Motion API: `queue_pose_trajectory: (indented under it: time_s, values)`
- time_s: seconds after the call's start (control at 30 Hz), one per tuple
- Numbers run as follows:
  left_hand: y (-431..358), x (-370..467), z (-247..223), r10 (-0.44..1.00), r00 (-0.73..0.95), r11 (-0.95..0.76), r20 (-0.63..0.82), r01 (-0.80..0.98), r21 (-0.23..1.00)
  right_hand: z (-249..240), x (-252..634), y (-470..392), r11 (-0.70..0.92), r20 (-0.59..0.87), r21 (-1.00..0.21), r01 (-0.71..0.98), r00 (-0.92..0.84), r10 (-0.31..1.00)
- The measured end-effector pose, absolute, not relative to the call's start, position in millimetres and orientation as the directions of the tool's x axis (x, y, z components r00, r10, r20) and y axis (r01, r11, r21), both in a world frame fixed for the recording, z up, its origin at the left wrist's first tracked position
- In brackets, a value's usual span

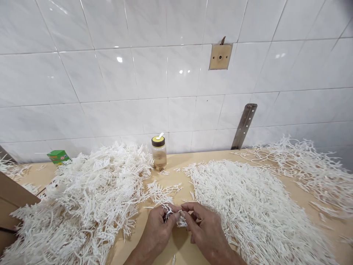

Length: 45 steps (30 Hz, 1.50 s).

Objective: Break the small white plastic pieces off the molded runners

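At the front middle of the table, my left hand point(158, 230) and my right hand point(202, 228) meet with their fingertips pinched together. Between them is a small white branched plastic piece point(181, 222), mostly covered by the fingers. To the left rises a large tangled heap of white branched strands point(96, 187), with a few stray sprigs point(162, 191) just beyond my left hand. On the right, close to my right hand, lies a flatter pile of thin white sprigs point(248, 206).
A clear jar point(159, 156) with a black and yellow lid stands by the tiled wall point(154, 81). Behind the left heap is a green box point(57, 157). A metal bracket point(244, 127) leans at the wall. More loose white strands point(311, 169) lie far right. A brown box edge point(16, 195) juts in at left.
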State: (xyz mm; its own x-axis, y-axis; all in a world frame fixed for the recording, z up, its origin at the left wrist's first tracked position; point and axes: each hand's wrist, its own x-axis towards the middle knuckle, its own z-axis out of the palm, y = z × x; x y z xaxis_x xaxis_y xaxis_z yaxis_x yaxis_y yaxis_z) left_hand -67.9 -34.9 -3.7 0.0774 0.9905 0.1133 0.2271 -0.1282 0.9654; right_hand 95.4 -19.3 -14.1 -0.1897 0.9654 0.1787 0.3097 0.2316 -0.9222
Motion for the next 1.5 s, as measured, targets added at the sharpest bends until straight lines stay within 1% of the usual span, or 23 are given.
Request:
queue_pose_trajectory:
  time_s: [0.1, 0.13, 0.2, 0.23, 0.3, 0.4, 0.43, 0.5, 0.57, 0.7, 0.8, 0.9, 1.0, 1.13, 1.3, 1.4, 1.5]
  values:
    - [-34.9, -67.0, -3.1, 0.992, 0.033, -0.127, 0.123, 0.296, 0.947, -13.4, 92.2, -18.6, 0.060, 0.000, -0.961, 0.270, -0.218, 0.976]
    - [-35.4, -66.8, -2.6, 0.990, 0.026, -0.139, 0.138, 0.329, 0.934, -13.3, 91.2, -18.8, 0.027, -0.035, -0.965, 0.260, -0.230, 0.972]
    - [-36.6, -66.8, -1.8, 0.985, 0.022, -0.166, 0.172, 0.401, 0.901, -13.4, 89.7, -19.9, 0.008, -0.055, -0.966, 0.259, -0.232, 0.971]
    - [-37.2, -67.0, -1.6, 0.983, 0.021, -0.175, 0.185, 0.437, 0.882, -13.8, 89.4, -20.6, 0.028, -0.037, -0.961, 0.274, -0.228, 0.973]
    - [-38.1, -67.3, -1.5, 0.980, 0.006, -0.174, 0.198, 0.500, 0.849, -14.8, 89.2, -21.8, 0.132, 0.061, -0.934, 0.332, -0.216, 0.975]
    - [-38.6, -67.4, -0.9, 0.982, -0.043, -0.130, 0.185, 0.556, 0.821, -16.4, 89.2, -22.8, 0.362, 0.296, -0.823, 0.438, -0.213, 0.931]
    - [-38.6, -67.2, -0.3, 0.982, -0.060, -0.114, 0.177, 0.558, 0.822, -16.7, 89.1, -22.8, 0.417, 0.357, -0.782, 0.464, -0.215, 0.909]
    - [-38.4, -66.8, 1.5, 0.985, -0.075, -0.090, 0.156, 0.547, 0.832, -17.0, 88.9, -22.7, 0.461, 0.405, -0.742, 0.487, -0.223, 0.887]
    - [-38.1, -66.9, 3.2, 0.990, -0.049, -0.088, 0.131, 0.512, 0.855, -16.6, 89.2, -22.2, 0.443, 0.375, -0.764, 0.469, -0.236, 0.897]
    - [-36.6, -69.5, 3.1, 0.994, 0.027, -0.108, 0.107, 0.421, 0.901, -15.7, 92.7, -20.4, 0.354, 0.252, -0.862, 0.363, -0.298, 0.921]
    - [-34.9, -71.9, 1.3, 0.993, 0.053, -0.118, 0.106, 0.398, 0.910, -15.8, 96.6, -18.3, 0.278, 0.159, -0.914, 0.295, -0.369, 0.916]
    - [-34.0, -73.3, 1.7, 0.990, 0.088, -0.135, 0.109, 0.393, 0.910, -16.1, 99.0, -16.1, 0.207, 0.083, -0.941, 0.266, -0.411, 0.908]
    - [-34.5, -73.5, 5.0, 0.990, 0.094, -0.131, 0.101, 0.403, 0.906, -14.9, 99.8, -16.1, 0.179, 0.058, -0.948, 0.264, -0.409, 0.911]
    - [-34.1, -72.9, 7.1, 0.993, 0.062, -0.118, 0.101, 0.449, 0.886, -10.5, 100.9, -18.4, 0.177, 0.068, -0.951, 0.254, -0.388, 0.919]
    - [-31.4, -73.4, 1.9, 0.994, 0.071, -0.102, 0.079, 0.440, 0.892, -7.3, 102.6, -18.1, 0.104, -0.010, -0.955, 0.278, -0.379, 0.925]
    - [-31.1, -73.4, 1.0, 0.994, 0.071, -0.105, 0.082, 0.448, 0.888, -8.7, 102.9, -18.0, 0.114, -0.009, -0.946, 0.305, -0.373, 0.928]
    - [-31.4, -72.6, 2.5, 0.992, 0.081, -0.127, 0.102, 0.448, 0.885, -11.5, 102.8, -17.7, 0.116, -0.001, -0.952, 0.285, -0.379, 0.925]
